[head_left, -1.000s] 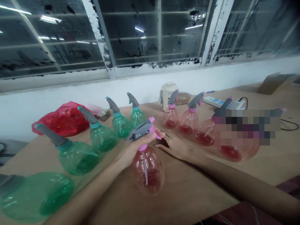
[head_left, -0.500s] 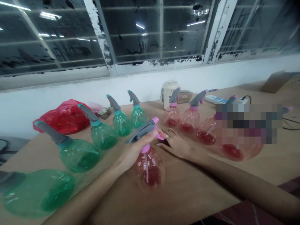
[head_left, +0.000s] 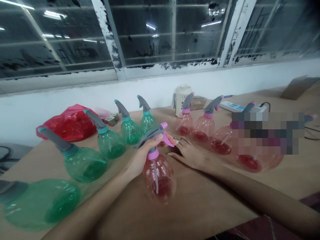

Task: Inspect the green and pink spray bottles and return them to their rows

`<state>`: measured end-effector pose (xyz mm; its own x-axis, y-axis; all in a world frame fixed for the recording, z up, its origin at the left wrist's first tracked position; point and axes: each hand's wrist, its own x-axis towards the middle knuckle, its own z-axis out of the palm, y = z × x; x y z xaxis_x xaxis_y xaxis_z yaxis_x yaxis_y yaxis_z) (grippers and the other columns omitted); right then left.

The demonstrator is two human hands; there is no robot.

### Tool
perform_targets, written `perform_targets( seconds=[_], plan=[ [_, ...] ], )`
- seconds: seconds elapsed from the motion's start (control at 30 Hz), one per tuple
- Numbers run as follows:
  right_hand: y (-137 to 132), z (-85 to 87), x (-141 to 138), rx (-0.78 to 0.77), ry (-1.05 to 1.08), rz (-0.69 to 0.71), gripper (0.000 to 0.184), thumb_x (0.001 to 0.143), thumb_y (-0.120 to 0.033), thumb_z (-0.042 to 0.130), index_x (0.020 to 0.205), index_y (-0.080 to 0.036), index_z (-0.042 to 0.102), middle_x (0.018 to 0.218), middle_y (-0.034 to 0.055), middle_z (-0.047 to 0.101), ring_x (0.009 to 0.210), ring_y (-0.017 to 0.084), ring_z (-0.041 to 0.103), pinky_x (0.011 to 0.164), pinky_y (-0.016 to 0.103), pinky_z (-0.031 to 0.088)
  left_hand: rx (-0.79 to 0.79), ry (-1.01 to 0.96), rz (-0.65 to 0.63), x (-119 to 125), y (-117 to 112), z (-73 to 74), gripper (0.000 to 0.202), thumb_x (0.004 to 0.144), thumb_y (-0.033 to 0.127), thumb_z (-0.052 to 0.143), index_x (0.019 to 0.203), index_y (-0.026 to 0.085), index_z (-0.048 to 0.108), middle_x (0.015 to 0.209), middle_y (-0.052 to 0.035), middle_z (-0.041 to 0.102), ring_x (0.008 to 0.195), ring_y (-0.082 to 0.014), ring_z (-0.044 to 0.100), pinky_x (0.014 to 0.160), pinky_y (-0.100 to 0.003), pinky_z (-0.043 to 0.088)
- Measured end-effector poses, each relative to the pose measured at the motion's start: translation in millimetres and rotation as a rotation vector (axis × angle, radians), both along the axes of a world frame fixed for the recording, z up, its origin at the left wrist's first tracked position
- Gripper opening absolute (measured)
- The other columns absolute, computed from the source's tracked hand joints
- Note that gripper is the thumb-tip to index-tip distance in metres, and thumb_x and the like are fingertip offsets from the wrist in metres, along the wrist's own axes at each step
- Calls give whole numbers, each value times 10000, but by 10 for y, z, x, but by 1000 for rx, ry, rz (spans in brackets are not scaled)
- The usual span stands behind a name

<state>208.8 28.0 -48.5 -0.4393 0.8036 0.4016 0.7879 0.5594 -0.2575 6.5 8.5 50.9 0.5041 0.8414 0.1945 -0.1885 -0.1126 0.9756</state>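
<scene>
A pink spray bottle (head_left: 160, 180) with a grey and pink trigger head is in front of me, tilted a little to the left. My left hand (head_left: 147, 148) is wrapped around its neck and trigger head. My right hand (head_left: 188, 153) lies on the table just right of that bottle, fingers stretched out and holding nothing. Several green spray bottles (head_left: 111, 146) form a row on the left. On the right runs a row of several more pink spray bottles (head_left: 203, 128), the nearer ones partly covered by a blurred patch.
The wooden table (head_left: 200, 206) reaches back to a white wall under windows. Along its back are a red plastic bag (head_left: 75, 123), a cream container (head_left: 181, 100), a white power strip (head_left: 232, 107) and a piece of cardboard (head_left: 297, 87). Black cables lie at both sides.
The bottle in my left hand has tipped slightly, its head moving a little to the left. My right hand stays in place. The whole view has shifted a little.
</scene>
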Motion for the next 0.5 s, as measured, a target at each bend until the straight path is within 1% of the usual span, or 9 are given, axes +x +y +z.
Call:
perform_targets(
  seconds=[0.07,0.13,0.23,0.3,0.37,0.43,0.5],
  plan=[
    [0,-6,-1,4,3,-10,522,904,-512,420,1252,-133,508,1282,153,559,1253,268,452,1070,473,320,-6,-17,23,16,5,43,281,857,408,515,878,184,682,852,-49,699,899,-243,639,880,-368,444],
    [-3,-8,-4,9,1,-27,505,902,-518,420,1211,-136,537,1280,152,561,1244,270,459,1069,475,320,-19,-27,46,31,1,87,267,843,407,539,786,180,667,754,-29,670,782,-208,637,811,-336,469],
    [-9,-4,-7,-2,-8,-28,508,903,-527,410,1183,-128,555,1278,150,564,1241,265,461,1076,460,312,-68,-44,29,42,-19,127,292,840,391,550,641,182,599,602,16,569,581,-137,560,698,-283,480],
    [-13,3,-7,-8,-9,-25,514,906,-530,401,1188,-128,551,1279,151,563,1252,263,451,1080,463,305,-77,-35,3,44,-33,133,304,838,388,545,613,186,577,573,25,539,537,-125,523,693,-286,481],
    [-16,11,-7,-13,-4,-21,494,910,-521,397,1193,-146,549,1277,144,565,1258,261,446,1078,474,306,-48,-4,8,46,-36,127,289,840,397,534,656,187,611,615,6,592,599,-151,571,758,-316,477],
    [-19,20,-6,-17,1,-13,483,912,-509,401,1225,-165,529,1277,138,566,1264,260,441,1072,481,314,-23,11,26,53,-24,119,288,836,419,528,739,179,653,706,-30,663,732,-200,630,815,-347,466],
    [-22,27,-5,-17,4,-10,506,910,-510,405,1267,-164,497,1286,140,557,1271,264,433,1067,482,322,-37,-15,26,63,-2,113,307,826,439,529,806,167,671,792,-61,701,844,-240,650,832,-366,465]
  ],
)
